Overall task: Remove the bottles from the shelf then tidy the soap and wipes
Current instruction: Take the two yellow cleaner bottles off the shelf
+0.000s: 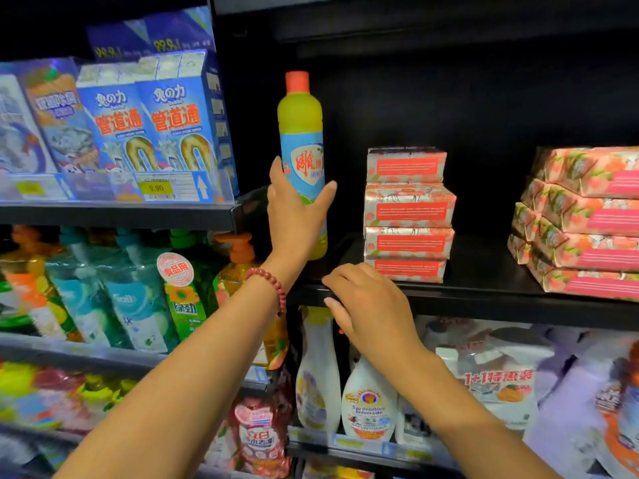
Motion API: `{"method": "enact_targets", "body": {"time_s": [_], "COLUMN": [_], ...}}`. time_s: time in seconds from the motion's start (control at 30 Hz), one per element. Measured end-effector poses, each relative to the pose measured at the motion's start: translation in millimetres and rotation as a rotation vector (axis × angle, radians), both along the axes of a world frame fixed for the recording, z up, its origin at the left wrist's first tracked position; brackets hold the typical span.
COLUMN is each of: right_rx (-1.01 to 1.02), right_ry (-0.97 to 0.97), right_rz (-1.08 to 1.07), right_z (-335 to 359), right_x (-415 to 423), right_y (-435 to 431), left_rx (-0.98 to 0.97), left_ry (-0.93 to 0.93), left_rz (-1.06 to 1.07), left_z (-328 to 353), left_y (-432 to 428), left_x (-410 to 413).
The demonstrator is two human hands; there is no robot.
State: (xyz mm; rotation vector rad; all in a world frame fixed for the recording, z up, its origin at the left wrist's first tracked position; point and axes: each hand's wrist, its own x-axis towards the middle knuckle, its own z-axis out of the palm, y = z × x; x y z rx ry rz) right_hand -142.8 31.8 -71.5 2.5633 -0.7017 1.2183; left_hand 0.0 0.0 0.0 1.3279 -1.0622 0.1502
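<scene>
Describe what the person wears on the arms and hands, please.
Neither the left hand nor the right hand has a glove. No sleeves show: both forearms are uncovered down to the edge of the picture. A bracelet of round, dark red beads circles the left wrist. The right wrist carries nothing, and I see no rings.

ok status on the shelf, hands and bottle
Left hand grips tall yellow-green plastic bottle with red cap, upright. Right hand open on black shelf edge. Stacked pink packs beside bottle, apart.
</scene>
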Motion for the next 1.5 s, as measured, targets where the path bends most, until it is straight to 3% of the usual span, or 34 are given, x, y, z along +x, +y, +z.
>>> {"method": "enact_targets", "body": {"time_s": [0.13,0.27,0.43,0.5,0.63,0.8,0.97,1.13,1.2,1.27,1.33,1.5], "right_rx": [0.060,0.241,0.366,0.435,0.736,1.157,1.116,0.854,0.685,0.633,0.691,1.126], "right_ry": [0.023,0.067,-0.277,-0.301,-0.135,-0.288,-0.387,-0.471,-0.465,-0.427,-0.359,-0.362], "right_rz": [0.023,0.099,0.211,0.220,0.350,0.756,0.800,0.424,0.218,0.161,0.222,0.751], "right_z": [2,8,38,46,53,52,41,30,28,26,27,33], "right_x": [-4,-18,-43,-47,-44,-47,-49,-44,-42,-41,-43,-50], "right_y": [4,9,19,22,33,43,40,51,54,53,48,41], "left_rx": [-0.001,-0.097,-0.179,-0.169,-0.116,-0.125,-0.044,0.003,-0.035,-0.101,-0.153,-0.181], "left_ry": [-0.014,0.049,0.137,0.200,0.333,0.333,0.214,0.047,0.058,0.105,0.113,0.206], "left_rz": [0.031,-0.134,-0.421,-0.530,-0.718,-0.785,-0.715,-0.555,-0.485,-0.478,-0.497,-0.633], "left_z": [4,3,2,3,1,-1,1,2,1,0,-2,-6], "left_y": [3,23,64,76,90,100,106,113,115,117,120,120], "left_x": [1,-1,-12,-17,-31,-46,-50,-55,-58,-57,-55,-54]}}
